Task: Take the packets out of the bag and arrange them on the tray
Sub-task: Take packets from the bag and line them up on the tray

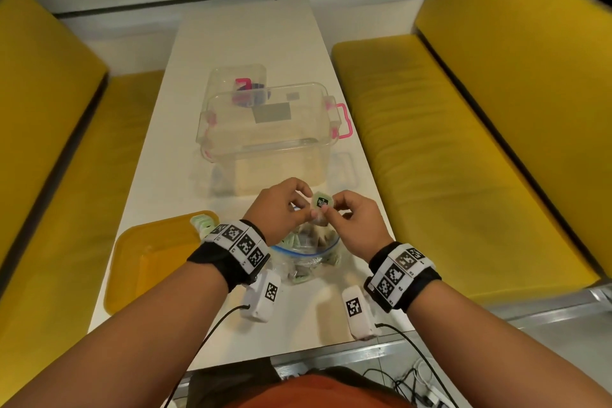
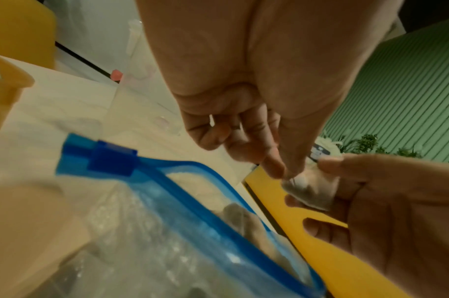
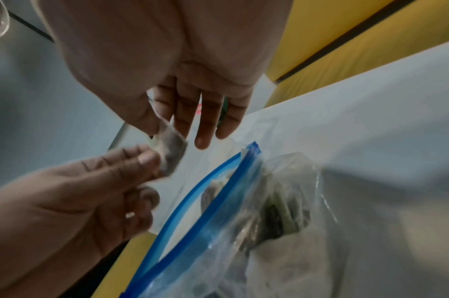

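Observation:
A small tea packet (image 1: 319, 217) with a green tag (image 1: 323, 200) hangs just above the open bag, held between both hands. My left hand (image 1: 306, 212) pinches the packet (image 2: 309, 191) from the left, and my right hand (image 1: 331, 209) pinches it (image 3: 172, 155) from the right between thumb and forefinger. Below them the clear zip bag (image 1: 304, 252) with its blue seal (image 2: 167, 181) lies open on the table, with several more packets (image 3: 276, 211) inside. The yellow tray (image 1: 149, 258) sits to the left and has a few green packets (image 1: 202, 222) at its far right corner.
A large clear plastic box (image 1: 268, 129) with pink handles stands just beyond the hands, and a smaller clear container (image 1: 238, 79) is behind it. Yellow benches (image 1: 463, 142) flank the narrow white table (image 1: 245, 36). Cables (image 1: 420, 371) trail over the near edge.

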{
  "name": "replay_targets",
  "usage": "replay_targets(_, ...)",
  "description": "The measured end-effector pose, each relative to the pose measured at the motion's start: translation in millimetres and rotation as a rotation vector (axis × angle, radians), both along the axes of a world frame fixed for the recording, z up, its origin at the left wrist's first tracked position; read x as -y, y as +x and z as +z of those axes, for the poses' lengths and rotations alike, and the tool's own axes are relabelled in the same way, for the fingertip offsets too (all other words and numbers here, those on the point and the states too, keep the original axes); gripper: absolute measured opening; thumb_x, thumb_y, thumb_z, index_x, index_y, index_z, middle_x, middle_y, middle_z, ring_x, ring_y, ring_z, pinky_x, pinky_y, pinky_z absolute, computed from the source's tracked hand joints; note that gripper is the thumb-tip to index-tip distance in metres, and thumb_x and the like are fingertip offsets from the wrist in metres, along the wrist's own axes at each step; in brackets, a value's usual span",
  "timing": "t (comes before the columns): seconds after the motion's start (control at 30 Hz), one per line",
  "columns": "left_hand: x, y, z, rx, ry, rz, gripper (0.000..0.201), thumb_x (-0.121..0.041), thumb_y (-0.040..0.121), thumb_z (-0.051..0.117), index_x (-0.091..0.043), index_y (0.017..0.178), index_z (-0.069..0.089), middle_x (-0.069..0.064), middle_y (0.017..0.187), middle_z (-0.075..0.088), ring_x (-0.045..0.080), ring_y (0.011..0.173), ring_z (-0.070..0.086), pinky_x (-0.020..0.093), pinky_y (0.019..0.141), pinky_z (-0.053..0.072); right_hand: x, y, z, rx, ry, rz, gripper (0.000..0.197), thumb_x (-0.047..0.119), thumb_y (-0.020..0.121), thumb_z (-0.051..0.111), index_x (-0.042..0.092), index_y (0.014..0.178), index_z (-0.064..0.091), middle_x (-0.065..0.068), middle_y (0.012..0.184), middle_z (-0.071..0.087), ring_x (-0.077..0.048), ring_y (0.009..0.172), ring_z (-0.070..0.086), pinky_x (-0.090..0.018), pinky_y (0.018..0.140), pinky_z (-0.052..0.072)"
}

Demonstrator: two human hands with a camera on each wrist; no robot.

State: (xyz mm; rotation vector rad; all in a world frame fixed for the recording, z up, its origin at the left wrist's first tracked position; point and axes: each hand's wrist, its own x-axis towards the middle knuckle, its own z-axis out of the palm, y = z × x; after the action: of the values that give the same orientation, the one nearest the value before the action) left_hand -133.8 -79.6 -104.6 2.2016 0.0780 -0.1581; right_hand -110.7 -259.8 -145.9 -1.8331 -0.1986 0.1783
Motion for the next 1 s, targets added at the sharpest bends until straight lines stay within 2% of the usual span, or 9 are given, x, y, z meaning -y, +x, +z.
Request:
replay_targets(0.07, -1, 2, -5, -0.046, 0.121, -0.015, 0.026, -0.023, 0.084, 0.071, -0.03, 0.105, 0.057, -0.011, 0.086, 0.07, 0.007, 0.063, 0.063, 0.024, 0.069, 0.051, 3, 2, -3, -0.021, 0.019, -0.015, 0.012, 0.022, 0.083, 0.069, 0.014, 0.077, 0.062, -0.003, 0.077, 0.071, -0.021, 0.072, 0.068, -0.04, 0.069, 0.058)
replay_targets(0.13, -2, 3, -9, -0.085, 0.337, -0.086, 0.028, -0.021, 0.086, 0.067, -0.029, 0.112, 0.059, -0.012, 0.101, 0.069, 0.011, 0.086, 0.066, 0.031, 0.086, 0.051, 5, 4, -4, -0.072, 0.076, -0.007, 0.019, 0.024, 0.078, 0.064, 0.009, 0.075, 0.054, -0.008, 0.079, 0.072, -0.018, 0.075, 0.071, -0.045, 0.072, 0.058)
replay_targets(0.23, 3, 4, -10, -0.124, 0.537, -0.213, 0.039, -0.025, 0.086, 0.067, -0.026, 0.124, 0.058, -0.009, 0.12, 0.064, 0.016, 0.11, 0.059, 0.031, 0.096, 0.045, 9, 3, 0, -0.166, 0.15, -0.013, 0.021, 0.021, 0.077, 0.062, 0.007, 0.075, 0.047, -0.019, 0.084, 0.072, -0.03, 0.076, 0.073, -0.05, 0.074, 0.059)
replay_targets(0.37, 11, 7, -9, -0.14, 0.641, -0.294, 0.038, -0.029, 0.087, 0.067, -0.026, 0.124, 0.06, -0.004, 0.12, 0.061, 0.019, 0.11, 0.057, 0.032, 0.093, 0.046, 10, 0, -1, -0.2, 0.077, -0.014, 0.024, -0.003, 0.088, 0.05, 0.014, 0.073, 0.04, -0.018, 0.075, 0.065, -0.031, 0.065, 0.066, -0.048, 0.069, 0.057)
replay_targets(0.5, 10, 7, -7, -0.145, 0.71, -0.349, 0.023, -0.031, 0.089, 0.062, -0.026, 0.111, 0.067, 0.001, 0.11, 0.059, 0.024, 0.104, 0.058, 0.034, 0.085, 0.047, 8, 1, -6, -0.175, -0.037, -0.01, 0.022, 0.004, 0.09, 0.047, 0.021, 0.077, 0.045, -0.005, 0.068, 0.051, -0.02, 0.062, 0.046, -0.038, 0.061, 0.04)
replay_targets(0.63, 6, 4, -1, -0.083, 0.661, -0.326, 0.016, -0.033, 0.09, 0.06, -0.029, 0.102, 0.07, -0.003, 0.104, 0.064, 0.021, 0.098, 0.059, 0.035, 0.085, 0.048, 3, -3, 0, -0.208, -0.051, 0.01, 0.027, 0.002, 0.093, 0.044, 0.018, 0.096, 0.066, 0.003, 0.065, 0.055, -0.014, 0.057, 0.046, -0.028, 0.058, 0.04)
replay_targets(0.77, 0, 2, 14, 0.032, 0.634, -0.343, 0.021, -0.038, 0.091, 0.057, -0.033, 0.105, 0.072, -0.007, 0.103, 0.068, 0.017, 0.098, 0.06, 0.034, 0.084, 0.047, 2, -7, 8, -0.158, -0.058, 0.075, 0.028, -0.002, 0.09, 0.051, 0.015, 0.099, 0.071, 0.002, 0.064, 0.057, -0.003, 0.045, 0.042, -0.015, 0.048, 0.037)
replay_targets(0.93, -5, 1, 39, 0.102, 0.62, -0.321, 0.024, -0.038, 0.093, 0.057, -0.036, 0.111, 0.071, -0.008, 0.104, 0.073, 0.015, 0.098, 0.064, 0.032, 0.086, 0.049, -2, -6, 12, -0.081, -0.029, 0.155, 0.017, 0.018, 0.086, 0.072, 0.019, 0.102, 0.072, 0.001, 0.094, 0.075, -0.012, 0.086, 0.07, -0.019, 0.078, 0.054)
replay_targets(1.0, -5, -1, 47, 0.109, 0.636, -0.316, 0.023, -0.038, 0.093, 0.055, -0.036, 0.111, 0.07, -0.008, 0.1, 0.073, 0.014, 0.094, 0.064, 0.03, 0.084, 0.049, -5, -6, 14, -0.079, -0.021, 0.171, 0.016, 0.021, 0.086, 0.072, 0.017, 0.102, 0.072, -0.001, 0.094, 0.075, -0.011, 0.087, 0.07, -0.018, 0.078, 0.053)
